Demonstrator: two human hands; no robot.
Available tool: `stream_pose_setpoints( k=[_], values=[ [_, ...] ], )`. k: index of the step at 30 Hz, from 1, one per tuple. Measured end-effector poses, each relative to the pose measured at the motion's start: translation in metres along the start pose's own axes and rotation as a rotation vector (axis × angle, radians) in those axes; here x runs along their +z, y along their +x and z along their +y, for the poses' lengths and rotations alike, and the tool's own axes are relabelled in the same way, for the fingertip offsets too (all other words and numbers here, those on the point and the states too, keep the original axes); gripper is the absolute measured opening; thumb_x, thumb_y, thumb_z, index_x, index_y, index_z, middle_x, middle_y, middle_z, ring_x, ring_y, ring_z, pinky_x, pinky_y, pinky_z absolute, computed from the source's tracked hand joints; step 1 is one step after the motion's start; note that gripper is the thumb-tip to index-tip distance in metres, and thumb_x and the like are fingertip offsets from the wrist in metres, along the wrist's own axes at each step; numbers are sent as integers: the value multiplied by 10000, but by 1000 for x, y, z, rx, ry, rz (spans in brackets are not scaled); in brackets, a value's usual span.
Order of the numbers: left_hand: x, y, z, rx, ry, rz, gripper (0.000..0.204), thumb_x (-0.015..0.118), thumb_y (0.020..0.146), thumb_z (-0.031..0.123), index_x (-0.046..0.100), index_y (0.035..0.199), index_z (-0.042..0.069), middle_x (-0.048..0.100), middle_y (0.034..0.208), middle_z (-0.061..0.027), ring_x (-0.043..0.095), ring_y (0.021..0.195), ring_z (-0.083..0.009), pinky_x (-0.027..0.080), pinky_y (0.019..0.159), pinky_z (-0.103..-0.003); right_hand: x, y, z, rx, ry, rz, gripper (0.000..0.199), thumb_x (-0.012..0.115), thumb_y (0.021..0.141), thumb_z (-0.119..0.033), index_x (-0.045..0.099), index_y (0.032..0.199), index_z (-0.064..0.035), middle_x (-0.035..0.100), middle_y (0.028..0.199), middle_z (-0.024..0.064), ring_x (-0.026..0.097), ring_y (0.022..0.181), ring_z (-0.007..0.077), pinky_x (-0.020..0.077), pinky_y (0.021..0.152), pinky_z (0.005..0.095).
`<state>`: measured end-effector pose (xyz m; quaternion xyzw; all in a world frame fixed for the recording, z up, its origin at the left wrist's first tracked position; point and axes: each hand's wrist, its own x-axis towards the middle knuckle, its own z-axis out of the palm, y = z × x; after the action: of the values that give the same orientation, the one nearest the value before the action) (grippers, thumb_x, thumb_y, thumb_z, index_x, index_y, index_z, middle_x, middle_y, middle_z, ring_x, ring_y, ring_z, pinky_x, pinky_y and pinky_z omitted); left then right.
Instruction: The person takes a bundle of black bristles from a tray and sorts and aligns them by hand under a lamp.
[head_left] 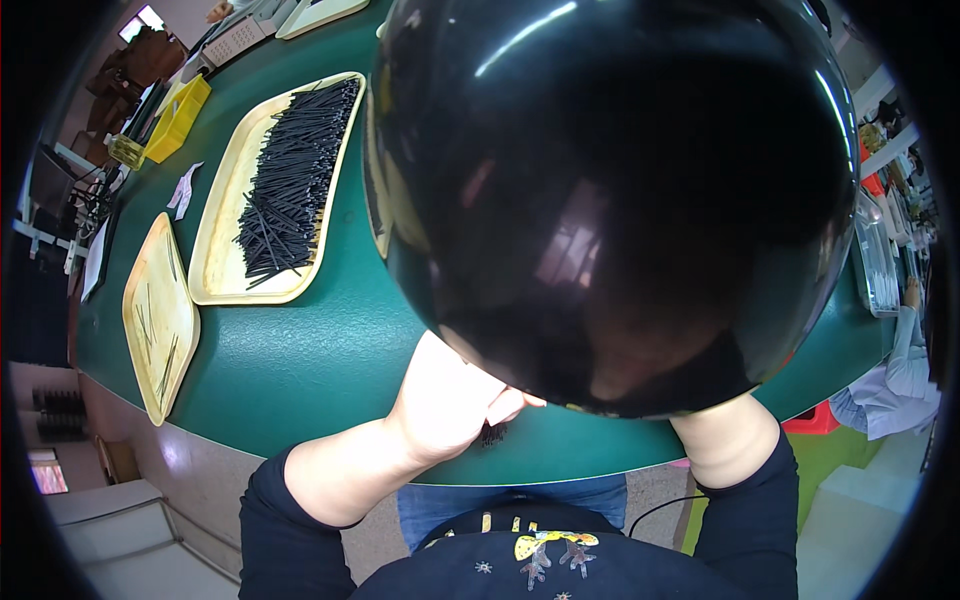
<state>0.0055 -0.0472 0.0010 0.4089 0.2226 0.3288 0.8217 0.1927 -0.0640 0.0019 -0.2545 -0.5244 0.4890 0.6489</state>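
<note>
A large, glossy black dome [620, 200] fills the upper middle and right, covering most of what lies in front of me. My left hand [450, 390] is at its lower left edge, over the green table [330, 370]. Its fingers look curled and closed, but most of them are behind the dome, so what they hold is hidden. Just beside that hand, near the table's front edge, is a small cluster of thin dark pieces [493, 434]. Only the wrist of my right hand [728, 440] shows; the hand itself disappears under the dome.
To the left, a cream tray [215, 270] holds many thin black sticks. A second cream tray [175, 375] with a few thin strands lies near the left edge. Beyond are a paper scrap [184, 190] and a yellow bin [180, 120]. At right, another person's sleeve [908, 355] is near a clear container [877, 265].
</note>
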Motion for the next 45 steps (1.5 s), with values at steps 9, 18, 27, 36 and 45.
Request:
stream_pose_setpoints(
  k=[9,18,27,36,45],
  values=[
    [3,0,5,-42,134,25,372,417,771,-66,349,414,11,414,420,-59,460,431,-120,511,674,-415,1,-6,-2,24,10,31,760,721,615,-49,303,1245,27,426,1209,136,444,1079,211,370,903,336],
    [1,-2,-2,-5,-90,-29,186,399,834,23,418,656,-27,420,457,-52,461,429,-132,479,723,-456,-3,-11,11,-20,-25,57,771,740,590,-76,322,1227,41,450,1182,135,457,1065,211,364,909,330],
    [12,3,14,-53,0,-75,191,370,804,22,509,698,-54,515,528,-98,461,414,-117,484,641,-309,-2,-9,8,-157,-366,-44,764,748,559,-34,353,1209,46,454,1177,139,452,1070,214,354,916,321],
    [21,7,23,-54,46,-123,219,375,829,54,519,701,-49,553,587,-116,445,397,-82,371,411,-207,6,-8,4,-35,-13,46,890,798,506,-40,303,1242,33,418,1217,130,429,1093,218,341,932,324],
    [15,12,27,-197,92,-232,227,385,842,75,521,710,-52,567,619,-133,434,383,-81,321,371,-193,5,-4,-2,-101,-345,-40,947,811,483,-47,273,1258,34,396,1238,134,405,1117,208,326,942,321]
  ],
)
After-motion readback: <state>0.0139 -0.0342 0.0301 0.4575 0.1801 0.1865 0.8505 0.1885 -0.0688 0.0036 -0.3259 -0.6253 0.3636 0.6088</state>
